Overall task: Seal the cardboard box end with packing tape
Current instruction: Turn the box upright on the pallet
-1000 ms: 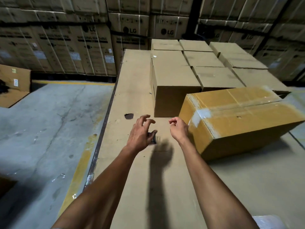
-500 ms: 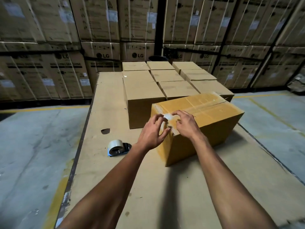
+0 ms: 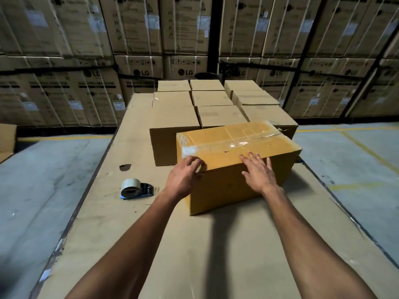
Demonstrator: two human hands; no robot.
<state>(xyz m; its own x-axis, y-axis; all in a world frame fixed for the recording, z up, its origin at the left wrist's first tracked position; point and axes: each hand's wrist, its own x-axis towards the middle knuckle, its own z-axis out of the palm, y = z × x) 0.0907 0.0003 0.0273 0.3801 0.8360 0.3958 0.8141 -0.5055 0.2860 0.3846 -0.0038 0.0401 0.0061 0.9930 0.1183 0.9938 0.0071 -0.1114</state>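
Note:
A yellowish cardboard box (image 3: 233,182) lies on the cardboard-covered table (image 3: 216,244), with clear tape (image 3: 228,145) shining along its top seam. My left hand (image 3: 183,178) curls over the box's near left top corner, fingers bent against the edge. Further right, my right hand (image 3: 258,172) lies flat with fingers spread on the near top edge. The tape dispenser (image 3: 135,188), carrying a pale roll, rests on the table left of the box, held by neither hand.
Several plain brown boxes (image 3: 172,117) stand packed together right behind the yellowish box. Tall stacks of printed cartons (image 3: 86,93) wall off the back. Concrete floor (image 3: 43,180) with yellow lines lies beyond both table edges. A small dark hole (image 3: 125,167) marks the table cover.
The box has turned so its long side faces me. My hands left the taped end corner; the right one slid along to lie flat on the top edge. The view shifted.

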